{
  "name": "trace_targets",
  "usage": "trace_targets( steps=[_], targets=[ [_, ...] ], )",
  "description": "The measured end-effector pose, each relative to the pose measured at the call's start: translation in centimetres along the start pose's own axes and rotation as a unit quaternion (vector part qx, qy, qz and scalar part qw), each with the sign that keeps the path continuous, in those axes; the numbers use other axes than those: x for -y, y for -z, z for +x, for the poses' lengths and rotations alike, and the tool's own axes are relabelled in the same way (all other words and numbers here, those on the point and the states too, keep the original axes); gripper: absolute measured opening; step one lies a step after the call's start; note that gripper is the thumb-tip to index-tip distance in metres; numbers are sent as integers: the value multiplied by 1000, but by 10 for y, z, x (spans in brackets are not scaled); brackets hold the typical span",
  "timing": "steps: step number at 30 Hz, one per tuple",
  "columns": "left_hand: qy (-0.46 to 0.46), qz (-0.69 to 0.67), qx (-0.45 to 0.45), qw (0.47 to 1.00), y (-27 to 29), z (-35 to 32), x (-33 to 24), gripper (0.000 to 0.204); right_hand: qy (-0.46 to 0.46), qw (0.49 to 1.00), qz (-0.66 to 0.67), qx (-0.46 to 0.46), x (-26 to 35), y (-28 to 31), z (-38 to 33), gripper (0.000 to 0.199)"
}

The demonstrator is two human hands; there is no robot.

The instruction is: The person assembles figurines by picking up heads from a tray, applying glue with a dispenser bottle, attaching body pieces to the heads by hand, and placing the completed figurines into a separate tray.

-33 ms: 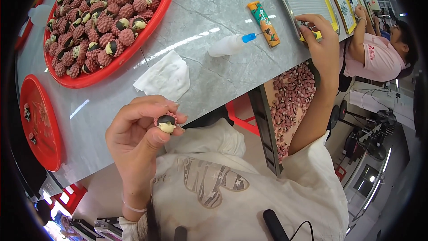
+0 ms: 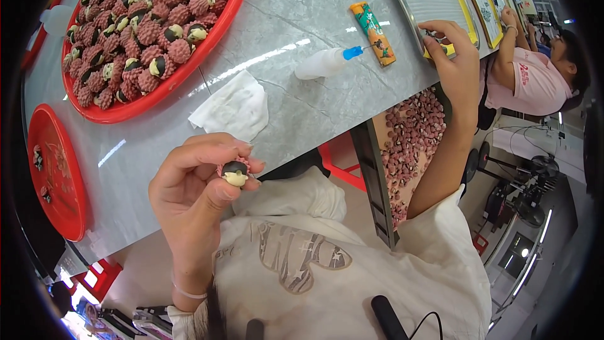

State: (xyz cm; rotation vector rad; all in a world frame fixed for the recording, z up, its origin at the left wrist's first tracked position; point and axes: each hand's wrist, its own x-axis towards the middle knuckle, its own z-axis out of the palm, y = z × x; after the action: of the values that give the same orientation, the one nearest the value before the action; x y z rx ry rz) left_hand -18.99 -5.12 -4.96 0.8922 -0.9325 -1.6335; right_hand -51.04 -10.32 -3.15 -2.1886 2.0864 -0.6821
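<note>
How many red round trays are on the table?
2. One big red tray, heaped with bumpy red fruit, sits at the far left of the grey table. A smaller red tray lies near the left edge, almost bare. Others may lie out of view.

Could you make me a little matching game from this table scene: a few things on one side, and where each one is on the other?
Things:
1. opened lychee
2. white squeeze bottle
3. white tissue
4. big red tray

Places:
A. lying on its side beside the orange tube
B. heaped with lychees at the far left of the grey table
C. pinched in the left hand
D. crumpled on the table just below the tray's rim

Pairs: 1-C, 2-A, 3-D, 4-B
</note>
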Motion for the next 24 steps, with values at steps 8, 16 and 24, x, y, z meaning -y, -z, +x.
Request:
trace_targets(
  steps=[8,16,24],
  targets=[
    [29,28,-20,999,-2,-2,-3,34,-13,997,56,-43,-11,5,-7,15],
    [30,-32,0,999,-1,-2,-3,29,-121,834,528,-111,19,15,-17,21],
    [60,-56,14,997,-7,-2,-5,31,-46,751,658,31,73,-2,-31,25]
  ],
)
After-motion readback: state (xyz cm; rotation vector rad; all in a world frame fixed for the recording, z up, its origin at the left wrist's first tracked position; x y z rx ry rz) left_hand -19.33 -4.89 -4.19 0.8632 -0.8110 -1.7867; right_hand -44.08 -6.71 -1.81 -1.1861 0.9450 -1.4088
